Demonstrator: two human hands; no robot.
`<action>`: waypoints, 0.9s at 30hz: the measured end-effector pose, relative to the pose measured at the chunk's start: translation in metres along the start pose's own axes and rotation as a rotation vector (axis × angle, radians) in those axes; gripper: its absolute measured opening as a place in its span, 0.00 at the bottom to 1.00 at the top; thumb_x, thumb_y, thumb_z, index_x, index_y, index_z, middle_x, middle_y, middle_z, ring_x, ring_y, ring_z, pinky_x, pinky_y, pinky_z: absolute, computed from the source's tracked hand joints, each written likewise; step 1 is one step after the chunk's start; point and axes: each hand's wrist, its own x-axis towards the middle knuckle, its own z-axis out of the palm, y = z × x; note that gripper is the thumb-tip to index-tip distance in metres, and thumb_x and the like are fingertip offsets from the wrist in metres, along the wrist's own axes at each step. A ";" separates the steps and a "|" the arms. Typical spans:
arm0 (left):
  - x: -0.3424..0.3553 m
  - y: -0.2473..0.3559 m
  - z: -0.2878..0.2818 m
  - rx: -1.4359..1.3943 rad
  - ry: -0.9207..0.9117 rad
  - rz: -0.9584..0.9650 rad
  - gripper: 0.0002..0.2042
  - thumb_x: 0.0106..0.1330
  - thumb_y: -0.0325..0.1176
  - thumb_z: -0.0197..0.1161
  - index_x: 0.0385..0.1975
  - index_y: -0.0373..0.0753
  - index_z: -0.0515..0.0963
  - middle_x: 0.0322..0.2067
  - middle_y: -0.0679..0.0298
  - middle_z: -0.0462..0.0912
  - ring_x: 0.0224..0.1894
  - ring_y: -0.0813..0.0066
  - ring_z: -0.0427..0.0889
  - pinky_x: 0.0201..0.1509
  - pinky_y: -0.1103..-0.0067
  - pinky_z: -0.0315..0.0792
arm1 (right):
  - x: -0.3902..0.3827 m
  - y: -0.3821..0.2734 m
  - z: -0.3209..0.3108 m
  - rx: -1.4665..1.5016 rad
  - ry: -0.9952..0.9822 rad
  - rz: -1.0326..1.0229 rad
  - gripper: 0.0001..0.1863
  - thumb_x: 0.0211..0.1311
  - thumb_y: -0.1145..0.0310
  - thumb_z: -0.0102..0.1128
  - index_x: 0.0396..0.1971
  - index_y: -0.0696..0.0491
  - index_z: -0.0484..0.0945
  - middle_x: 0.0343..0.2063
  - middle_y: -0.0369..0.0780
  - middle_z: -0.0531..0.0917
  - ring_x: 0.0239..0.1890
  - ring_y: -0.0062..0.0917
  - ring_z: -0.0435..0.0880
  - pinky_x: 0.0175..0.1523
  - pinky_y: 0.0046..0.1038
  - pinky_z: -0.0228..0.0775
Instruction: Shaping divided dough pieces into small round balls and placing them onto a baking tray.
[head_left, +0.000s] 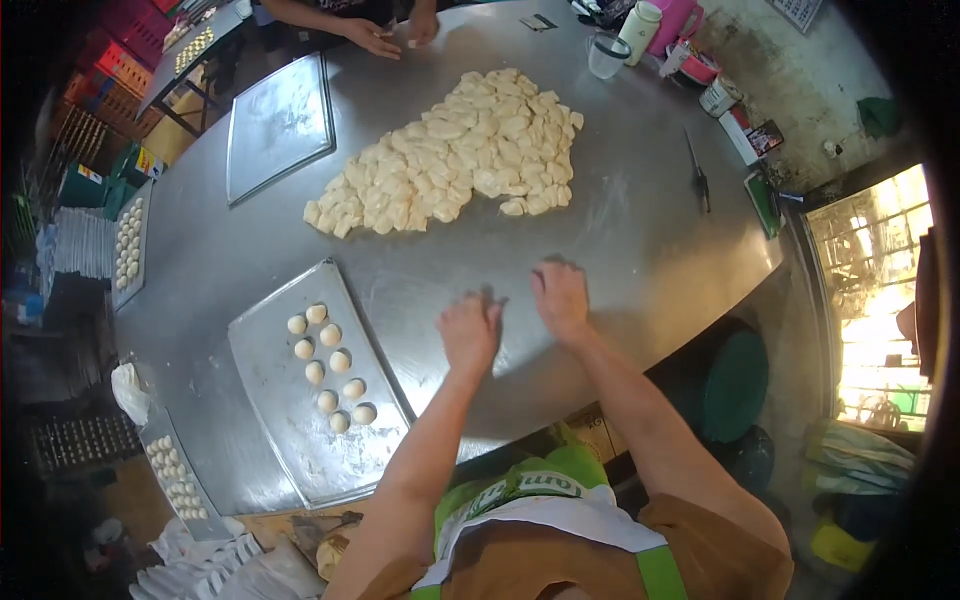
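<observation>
My left hand (pixel 468 332) is cupped palm down on the metal table (pixel 520 375), its fingers curled under. Just to its right, my right hand (pixel 561 298) is curled the same way against the steel. Whatever may lie beneath either palm is hidden. Beyond both hands spreads a large heap of cut dough pieces (pixel 450 155). Left of my left hand, a baking tray (pixel 265 340) carries two rows of round dough balls (pixel 331 335), several in each row.
At the far left lies a tray (pixel 235 130). Across the table are another person's hands (pixel 385 38). On the right are a knife (pixel 700 175), a clear cup (pixel 607 57) and a bottle (pixel 640 30). More dough-ball trays (pixel 133 235) line the left edge.
</observation>
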 end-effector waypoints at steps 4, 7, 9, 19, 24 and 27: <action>-0.054 -0.025 0.006 -0.057 -0.036 0.252 0.08 0.67 0.33 0.59 0.43 0.41 0.77 0.44 0.53 0.79 0.45 0.50 0.76 0.51 0.57 0.66 | -0.075 -0.009 0.014 0.026 -0.098 -0.260 0.08 0.64 0.67 0.56 0.39 0.51 0.80 0.31 0.46 0.81 0.42 0.47 0.78 0.46 0.47 0.68; -0.036 -0.070 -0.021 0.019 -0.020 0.204 0.07 0.66 0.32 0.59 0.42 0.41 0.77 0.42 0.53 0.79 0.44 0.50 0.76 0.49 0.57 0.66 | -0.076 0.040 -0.020 -0.083 -0.348 -0.220 0.08 0.65 0.67 0.56 0.40 0.51 0.79 0.33 0.46 0.81 0.42 0.45 0.78 0.49 0.45 0.67; 0.006 -0.067 -0.024 0.128 0.098 0.131 0.07 0.67 0.32 0.58 0.42 0.41 0.77 0.40 0.53 0.79 0.44 0.49 0.76 0.49 0.57 0.67 | -0.033 0.046 -0.015 -0.127 -0.212 -0.221 0.09 0.64 0.67 0.55 0.41 0.51 0.79 0.34 0.45 0.82 0.42 0.44 0.78 0.50 0.44 0.67; 0.002 -0.038 0.000 -0.064 0.097 0.218 0.06 0.66 0.30 0.60 0.41 0.40 0.77 0.36 0.53 0.80 0.44 0.48 0.76 0.46 0.55 0.67 | -0.006 0.025 0.017 0.231 -0.301 -0.592 0.08 0.63 0.69 0.59 0.41 0.52 0.80 0.32 0.42 0.82 0.39 0.41 0.79 0.47 0.41 0.69; 0.079 -0.062 -0.018 0.122 0.100 0.018 0.07 0.63 0.26 0.60 0.40 0.39 0.76 0.39 0.51 0.79 0.42 0.47 0.77 0.44 0.55 0.67 | 0.092 0.009 0.028 0.126 -0.182 -0.454 0.09 0.62 0.69 0.61 0.41 0.53 0.81 0.34 0.42 0.83 0.42 0.40 0.81 0.51 0.41 0.70; 0.096 -0.035 -0.003 0.033 0.094 -0.155 0.09 0.63 0.26 0.60 0.43 0.38 0.75 0.41 0.51 0.79 0.41 0.47 0.76 0.45 0.56 0.67 | 0.072 -0.013 0.038 0.272 -0.228 -0.399 0.10 0.63 0.68 0.61 0.42 0.53 0.81 0.35 0.42 0.83 0.43 0.41 0.81 0.52 0.43 0.70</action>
